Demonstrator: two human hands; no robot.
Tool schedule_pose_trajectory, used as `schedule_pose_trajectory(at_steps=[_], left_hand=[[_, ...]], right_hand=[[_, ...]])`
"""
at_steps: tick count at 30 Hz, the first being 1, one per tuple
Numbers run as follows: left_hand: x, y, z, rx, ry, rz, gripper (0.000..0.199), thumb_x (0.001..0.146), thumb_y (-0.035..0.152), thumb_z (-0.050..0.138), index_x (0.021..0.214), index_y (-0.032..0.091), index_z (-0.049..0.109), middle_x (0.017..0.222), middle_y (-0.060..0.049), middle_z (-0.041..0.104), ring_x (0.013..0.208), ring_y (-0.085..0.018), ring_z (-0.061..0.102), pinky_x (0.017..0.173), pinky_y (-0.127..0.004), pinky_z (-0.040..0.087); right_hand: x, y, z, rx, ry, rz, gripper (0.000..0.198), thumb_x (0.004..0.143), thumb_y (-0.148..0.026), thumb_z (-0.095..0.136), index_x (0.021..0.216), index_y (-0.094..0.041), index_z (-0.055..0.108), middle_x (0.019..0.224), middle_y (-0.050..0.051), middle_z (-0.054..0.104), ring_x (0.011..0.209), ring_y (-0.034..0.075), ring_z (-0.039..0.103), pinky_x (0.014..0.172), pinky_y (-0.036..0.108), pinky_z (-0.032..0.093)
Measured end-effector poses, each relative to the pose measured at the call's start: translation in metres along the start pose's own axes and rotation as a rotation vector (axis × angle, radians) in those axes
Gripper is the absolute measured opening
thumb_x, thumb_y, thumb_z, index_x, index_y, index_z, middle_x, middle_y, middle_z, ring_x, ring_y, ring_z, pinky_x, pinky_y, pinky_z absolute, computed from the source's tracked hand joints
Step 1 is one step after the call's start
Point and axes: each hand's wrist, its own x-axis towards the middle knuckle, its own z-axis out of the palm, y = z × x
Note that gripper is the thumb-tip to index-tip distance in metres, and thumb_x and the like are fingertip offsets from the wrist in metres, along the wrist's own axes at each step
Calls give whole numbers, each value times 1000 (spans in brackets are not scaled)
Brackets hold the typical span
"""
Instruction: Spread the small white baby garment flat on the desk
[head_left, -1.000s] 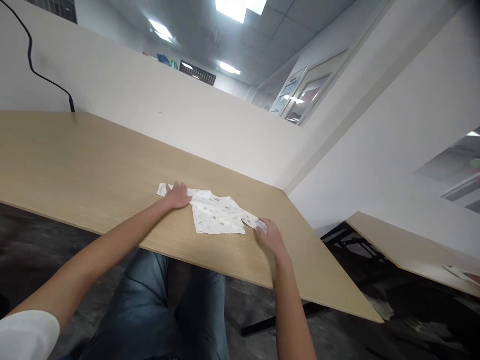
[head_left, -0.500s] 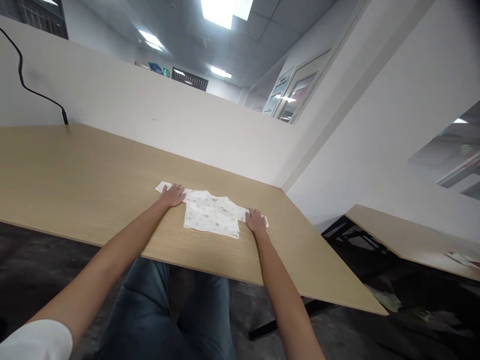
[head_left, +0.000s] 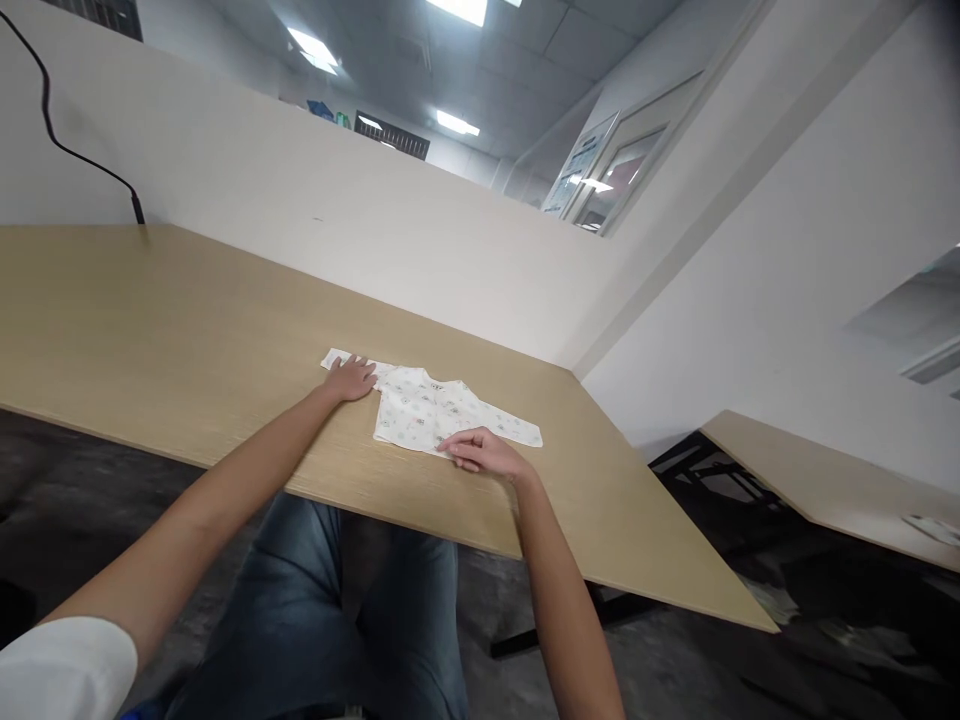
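Observation:
A small white long-sleeved baby shirt (head_left: 420, 405) with a faint print lies spread flat on the wooden table (head_left: 247, 330), its neckline toward the wall. My left hand (head_left: 352, 379) rests flat on the sleeve at the left, fingers spread. At the lower right corner of the shirt is my right hand (head_left: 484, 452), turned inward over the hem. Its index finger reaches out along the fabric, while the other fingers curl under; nothing shows gripped in it. The right sleeve lies stretched out beyond that hand, untouched.
A white partition wall (head_left: 420, 250) borders the back of the table. A black cable (head_left: 82, 157) comes down to the table at the far left. To the right, a second table (head_left: 817, 470) stands lower, past a gap.
My right hand has left the right sleeve and moved left and toward me, to the shirt's lower right corner. My left hand stays on the left sleeve. The view has shifted slightly.

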Motion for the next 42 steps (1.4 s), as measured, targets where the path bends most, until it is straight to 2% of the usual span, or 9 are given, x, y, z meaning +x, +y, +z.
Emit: schedule_pose_trajectory(at_steps=[5,17,19,22,25,29,32,38,42], left_hand=[[-3,4,-5,5,-19,-33,61,103,49,22,154,25,46,169,-9,31,156,-36,22,124,-60,17],[-2,9,-8,-31,-45,-93,70,102,55,13,158,24,41,171,-7,25,157,-41,16,123,-67,11],[-1,8,-6,-28,-36,-85,69,102,55,14,158,24,42,171,-7,26,157,-41,17,123,-67,12],[-2,7,-4,-15,-10,-72,68,102,55,16,156,24,44,169,-8,31,156,-40,21,122,-65,15],[-4,7,-4,-3,1,-64,66,102,54,17,155,25,45,168,-8,33,155,-39,22,122,-65,15],[-7,8,-7,-20,-11,-68,66,102,54,19,155,24,45,169,-7,31,156,-38,20,124,-63,13],[-8,9,-8,-29,-5,-64,65,102,53,19,154,25,46,169,-7,32,156,-37,21,124,-63,14],[-7,7,-5,-34,11,-60,64,102,53,20,153,26,48,168,-6,34,155,-36,23,124,-63,14],[-6,4,-3,-30,38,-48,62,103,52,21,150,27,52,166,-7,39,153,-35,28,123,-62,18]], right_hand=[[2,1,0,-8,-53,52,62,81,-59,75,123,-13,74,66,-4,53,53,6,35,51,24,22],[-2,-15,8,30,-268,88,55,90,-56,67,116,-8,74,45,-10,39,43,6,27,47,24,21],[-1,-16,15,1,-165,37,52,89,-55,68,115,-10,74,48,-9,42,44,7,30,49,24,23],[8,-19,37,-139,152,-149,38,88,-51,71,104,-16,76,62,-3,55,54,10,44,53,24,32],[25,-20,65,-419,361,-386,21,87,-37,76,100,-21,75,90,3,68,78,16,59,73,29,47],[44,-18,90,-754,450,-427,10,93,-23,67,101,-22,73,104,7,70,100,21,63,88,34,50],[48,-17,94,-882,503,-456,14,98,-21,59,96,-21,73,97,8,71,96,22,64,85,34,50],[37,-14,90,-800,603,-606,22,103,-25,51,98,-22,72,91,7,70,87,20,65,80,32,50],[23,-3,81,-734,585,-550,15,96,-28,63,107,-23,72,96,6,70,91,21,65,85,33,51]])
